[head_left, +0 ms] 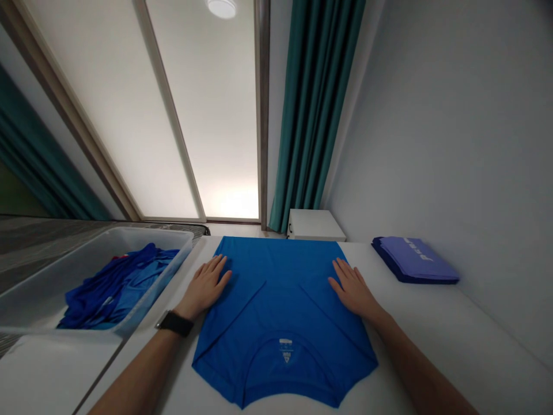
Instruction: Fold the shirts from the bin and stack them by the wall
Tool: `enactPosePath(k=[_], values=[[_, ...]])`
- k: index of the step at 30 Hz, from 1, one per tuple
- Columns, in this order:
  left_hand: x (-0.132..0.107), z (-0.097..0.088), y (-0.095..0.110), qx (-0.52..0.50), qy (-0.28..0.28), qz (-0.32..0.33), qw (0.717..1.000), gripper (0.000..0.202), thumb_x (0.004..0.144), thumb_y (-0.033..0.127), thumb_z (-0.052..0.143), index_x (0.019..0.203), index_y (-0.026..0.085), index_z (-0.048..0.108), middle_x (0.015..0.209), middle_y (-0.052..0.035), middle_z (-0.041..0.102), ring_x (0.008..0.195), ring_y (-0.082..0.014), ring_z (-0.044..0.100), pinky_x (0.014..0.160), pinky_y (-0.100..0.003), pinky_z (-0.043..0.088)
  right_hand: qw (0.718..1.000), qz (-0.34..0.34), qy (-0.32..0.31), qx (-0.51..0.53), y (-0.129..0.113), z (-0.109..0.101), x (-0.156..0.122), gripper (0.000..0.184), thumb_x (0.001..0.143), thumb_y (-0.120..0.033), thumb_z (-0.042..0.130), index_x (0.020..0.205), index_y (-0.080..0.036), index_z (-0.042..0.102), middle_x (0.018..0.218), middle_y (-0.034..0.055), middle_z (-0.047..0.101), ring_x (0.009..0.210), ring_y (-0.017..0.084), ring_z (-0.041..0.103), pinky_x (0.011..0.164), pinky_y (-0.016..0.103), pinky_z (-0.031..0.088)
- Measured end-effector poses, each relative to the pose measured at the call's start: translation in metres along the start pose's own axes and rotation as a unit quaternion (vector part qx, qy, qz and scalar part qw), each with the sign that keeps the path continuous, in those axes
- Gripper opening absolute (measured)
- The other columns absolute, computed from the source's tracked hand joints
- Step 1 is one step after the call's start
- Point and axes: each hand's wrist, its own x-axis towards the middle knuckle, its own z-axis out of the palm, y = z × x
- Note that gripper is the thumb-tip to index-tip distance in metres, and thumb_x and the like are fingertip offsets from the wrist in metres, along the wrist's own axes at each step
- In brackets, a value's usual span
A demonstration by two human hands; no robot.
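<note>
A blue T-shirt (283, 294) lies spread out on the white table (432, 346), its neckline with a printed label toward me and its sleeves angled out at both sides. My left hand (207, 282) rests flat at the shirt's left edge, fingers stretched out; a dark watch is on that wrist. On the opposite edge my right hand (354, 288) lies flat too, its fingers apart and touching the fabric. Neither hand grips the cloth.
At the left stands a translucent white bin (177, 276) with crumpled blue clothes (125, 282) inside. Folded purple and navy garments (415, 259) are stacked at the table's right, near the wall. Beyond the table are a white cabinet (315, 223) and a teal curtain (317, 115).
</note>
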Motion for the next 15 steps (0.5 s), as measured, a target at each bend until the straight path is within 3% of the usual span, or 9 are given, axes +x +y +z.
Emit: enactPosePath(k=[4, 8, 15], values=[[0.006, 0.0, -0.015, -0.013, -0.014, -0.031, 0.999, 0.057, 0.098, 0.051, 0.027, 0.142, 0.019, 0.045, 0.149, -0.0097, 0.044, 0.138, -0.0275, 0.038, 0.113, -0.047, 0.029, 0.999, 0.045, -0.023, -0.002, 0.018, 0.001, 0.002, 0.066, 0.097, -0.051, 0.019, 0.15, -0.014, 0.032, 0.156, 0.0111, 0.031, 0.145, 0.025, 0.025, 0.118, 0.049, 0.017], [0.008, 0.003, -0.021, -0.019, -0.011, -0.038, 0.999, 0.055, 0.098, 0.05, 0.028, 0.141, 0.021, 0.047, 0.148, -0.0079, 0.045, 0.137, -0.0273, 0.039, 0.112, -0.047, 0.032, 0.998, 0.049, -0.037, 0.0, 0.021, 0.001, 0.002, 0.065, 0.097, -0.05, 0.019, 0.15, -0.015, 0.034, 0.157, 0.0095, 0.03, 0.145, 0.024, 0.024, 0.118, 0.049, 0.017], [0.007, 0.005, -0.025, 0.018, -0.013, -0.035, 0.999, 0.054, 0.099, 0.046, 0.029, 0.143, 0.019, 0.043, 0.152, -0.0089, 0.041, 0.141, -0.0256, 0.034, 0.115, -0.047, 0.025, 0.998, 0.058, -0.023, 0.006, 0.023, 0.006, 0.005, 0.065, 0.097, -0.05, 0.02, 0.15, -0.015, 0.034, 0.156, 0.0088, 0.031, 0.145, 0.023, 0.024, 0.119, 0.048, 0.015]])
